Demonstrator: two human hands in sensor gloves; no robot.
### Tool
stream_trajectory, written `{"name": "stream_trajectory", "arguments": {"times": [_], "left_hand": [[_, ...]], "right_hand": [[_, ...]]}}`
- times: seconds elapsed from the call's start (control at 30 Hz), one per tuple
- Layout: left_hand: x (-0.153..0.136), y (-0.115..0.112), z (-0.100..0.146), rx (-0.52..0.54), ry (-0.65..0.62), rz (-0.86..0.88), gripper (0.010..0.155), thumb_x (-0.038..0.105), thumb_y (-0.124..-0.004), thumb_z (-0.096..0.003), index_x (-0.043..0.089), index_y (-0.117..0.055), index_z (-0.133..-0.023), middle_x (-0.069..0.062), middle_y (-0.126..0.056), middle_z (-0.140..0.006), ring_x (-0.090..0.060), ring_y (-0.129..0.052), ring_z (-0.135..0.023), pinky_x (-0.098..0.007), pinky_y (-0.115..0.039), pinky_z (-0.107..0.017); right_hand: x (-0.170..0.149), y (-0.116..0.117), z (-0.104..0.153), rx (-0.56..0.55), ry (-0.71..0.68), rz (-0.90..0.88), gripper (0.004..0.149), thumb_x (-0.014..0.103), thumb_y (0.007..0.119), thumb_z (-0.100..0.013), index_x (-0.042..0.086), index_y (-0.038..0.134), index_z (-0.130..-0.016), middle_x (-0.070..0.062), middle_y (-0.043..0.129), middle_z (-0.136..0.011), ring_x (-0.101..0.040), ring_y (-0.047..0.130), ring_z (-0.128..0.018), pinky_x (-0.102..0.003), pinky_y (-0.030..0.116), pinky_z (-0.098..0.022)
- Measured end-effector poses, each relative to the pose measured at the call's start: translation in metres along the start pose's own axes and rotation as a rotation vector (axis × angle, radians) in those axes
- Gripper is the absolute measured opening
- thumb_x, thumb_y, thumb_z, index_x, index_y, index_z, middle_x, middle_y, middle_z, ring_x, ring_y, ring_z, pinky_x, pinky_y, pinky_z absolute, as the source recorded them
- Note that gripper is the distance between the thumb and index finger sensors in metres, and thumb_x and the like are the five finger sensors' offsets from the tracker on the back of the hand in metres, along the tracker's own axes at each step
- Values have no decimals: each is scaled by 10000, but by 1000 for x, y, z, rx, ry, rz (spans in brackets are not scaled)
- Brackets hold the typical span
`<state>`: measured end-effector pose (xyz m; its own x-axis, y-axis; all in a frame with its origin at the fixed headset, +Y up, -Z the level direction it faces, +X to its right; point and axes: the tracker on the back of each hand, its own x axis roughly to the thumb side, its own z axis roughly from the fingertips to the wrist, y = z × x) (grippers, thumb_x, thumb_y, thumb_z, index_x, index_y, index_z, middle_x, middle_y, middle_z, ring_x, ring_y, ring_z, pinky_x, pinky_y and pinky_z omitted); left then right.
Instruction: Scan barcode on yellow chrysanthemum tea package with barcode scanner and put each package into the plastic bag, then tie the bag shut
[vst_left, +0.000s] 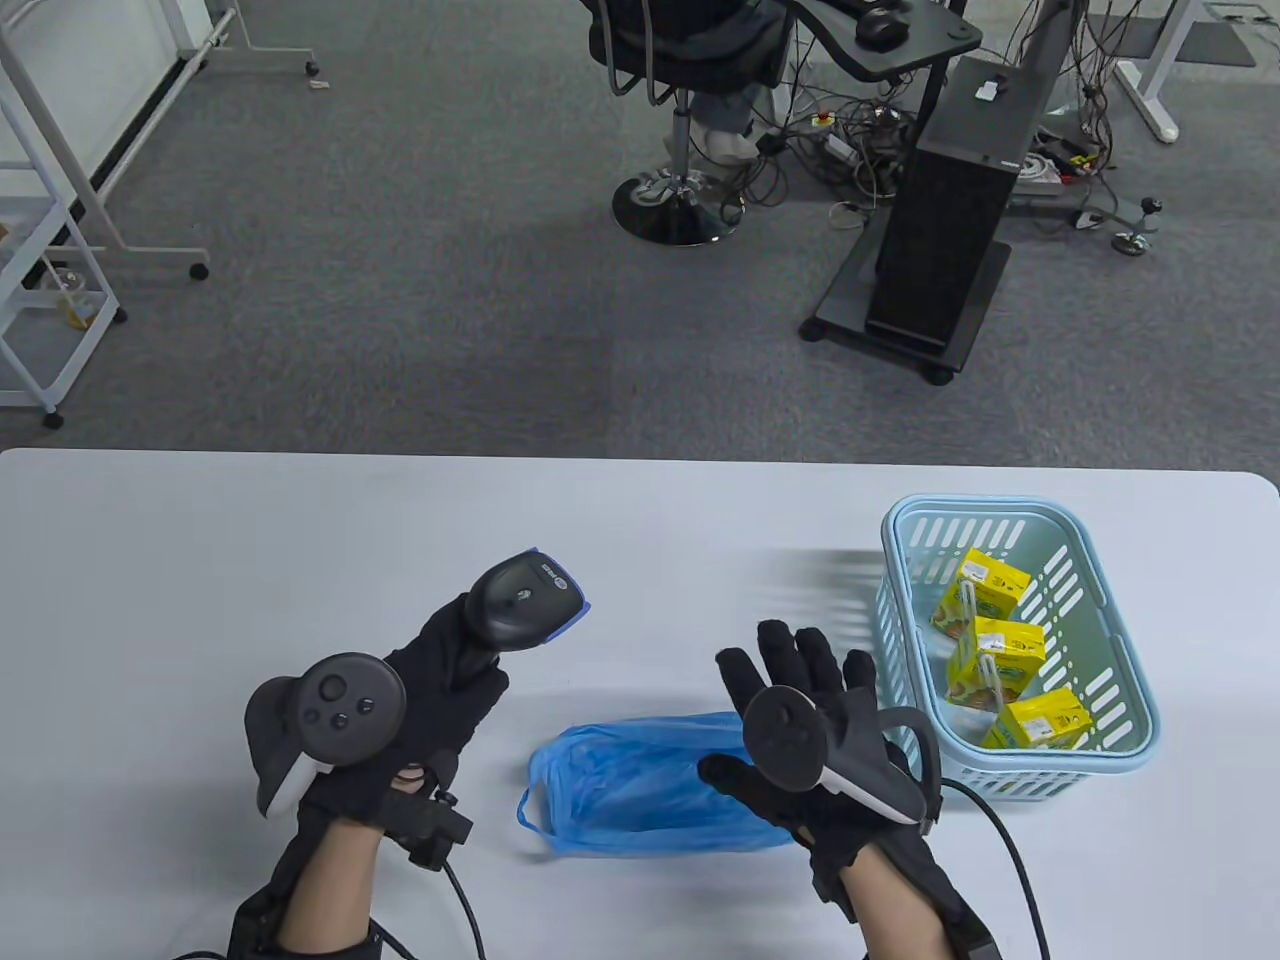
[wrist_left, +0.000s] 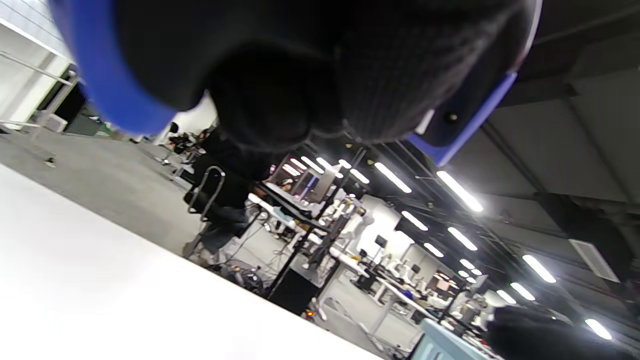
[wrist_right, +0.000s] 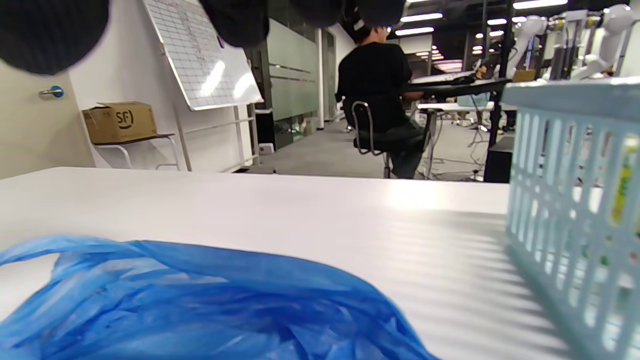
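My left hand (vst_left: 450, 665) grips the handle of a black barcode scanner (vst_left: 525, 597) with blue trim, held above the white table (vst_left: 200, 560), its head pointing right. The scanner (wrist_left: 300, 65) fills the top of the left wrist view. My right hand (vst_left: 800, 690) hovers open with straight fingers and holds nothing, between a crumpled blue plastic bag (vst_left: 640, 785) and a light blue basket (vst_left: 1125, 740). Three yellow chrysanthemum tea packages (vst_left: 980, 592) (vst_left: 997, 660) (vst_left: 1040, 722) lie in the basket. In the right wrist view the bag (wrist_right: 190, 305) lies flat below, the basket (wrist_right: 570, 210) to its right.
Beyond the table's far edge is grey carpet with an office chair (vst_left: 680, 90), a person seated on it (wrist_right: 375, 85), a black computer tower (vst_left: 950, 200) on a wheeled stand, and white frames (vst_left: 60, 200) at the left.
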<state>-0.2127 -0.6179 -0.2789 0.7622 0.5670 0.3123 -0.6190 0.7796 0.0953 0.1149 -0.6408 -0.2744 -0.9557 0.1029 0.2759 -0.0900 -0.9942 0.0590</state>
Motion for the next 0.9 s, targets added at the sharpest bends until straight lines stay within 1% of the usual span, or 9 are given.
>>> {"name": "stream_trajectory", "arguments": {"times": [0.07, 0.2, 0.3, 0.37, 0.5, 0.6, 0.73, 0.8, 0.9], "left_hand": [[6, 1, 1, 24, -36, 13, 636, 392, -940, -456, 277, -670, -1021, 15, -973, -756, -182, -1046, -538, -455, -853, -461], [17, 5, 6, 122, -107, 16, 586, 473, -928, -457, 312, -727, -983, 47, -1006, -698, -151, -1060, -479, -429, -871, -431], [21, 10, 9, 139, -124, 35, 571, 488, -924, -461, 345, -729, -978, 55, -1007, -696, -140, -1065, -479, -424, -884, -420], [23, 14, 11, 142, -135, 63, 573, 500, -927, -459, 349, -735, -977, 56, -1012, -699, -134, -1088, -495, -417, -934, -393], [28, 20, 13, 169, -170, 121, 577, 503, -939, -456, 341, -747, -976, 21, -1014, -752, -188, -1124, -565, -406, -972, -355], [30, 22, 15, 165, -159, 100, 575, 505, -937, -457, 339, -748, -974, 4, -1012, -773, -215, -1127, -567, -398, -970, -349], [32, 23, 15, 178, -157, 56, 571, 505, -930, -459, 340, -747, -974, 19, -1018, -750, -193, -1122, -548, -390, -955, -359], [33, 22, 15, 163, -158, 48, 572, 506, -927, -460, 340, -746, -976, 26, -1021, -737, -181, -1122, -535, -389, -950, -364], [34, 22, 14, 145, -161, 36, 572, 506, -924, -459, 338, -746, -976, 41, -1024, -712, -155, -1118, -501, -388, -943, -369]], "right_hand": [[6, -1, 1, -10, -15, 10, 945, 648, 723, -317, 237, 449, -1122, -151, 286, -1158, -447, 343, -1072, -726, 299, -717], [12, -1, 2, -12, -31, 26, 942, 647, 723, -316, 237, 453, -1120, -148, 327, -1157, -435, 387, -1071, -704, 366, -727], [7, -7, 3, -36, -10, 30, 940, 648, 723, -315, 232, 462, -1117, -146, 375, -1152, -426, 455, -1061, -675, 447, -727], [-3, -15, 4, -55, 23, 13, 938, 650, 723, -315, 226, 472, -1113, -154, 421, -1143, -448, 529, -1037, -667, 529, -705], [-33, -37, 2, -99, 104, -8, 926, 636, 736, -317, 218, 496, -1108, -156, 473, -1131, -440, 594, -1017, -652, 599, -678], [-64, -55, -8, -96, 193, 44, 912, 627, 735, -323, 206, 515, -1101, -156, 516, -1114, -404, 642, -996, -632, 636, -661], [-107, -76, -22, -87, 333, 52, 879, 609, 733, -333, 188, 563, -1086, -165, 539, -1101, -395, 630, -989, -624, 619, -668], [-127, -80, -34, -70, 384, 46, 849, 595, 738, -336, 176, 610, -1063, -163, 545, -1097, -397, 627, -987, -623, 606, -674], [-157, -76, -54, -6, 459, 68, 789, 561, 746, -343, 162, 656, -1017, -158, 565, -1081, -388, 636, -976, -595, 600, -682]]}}
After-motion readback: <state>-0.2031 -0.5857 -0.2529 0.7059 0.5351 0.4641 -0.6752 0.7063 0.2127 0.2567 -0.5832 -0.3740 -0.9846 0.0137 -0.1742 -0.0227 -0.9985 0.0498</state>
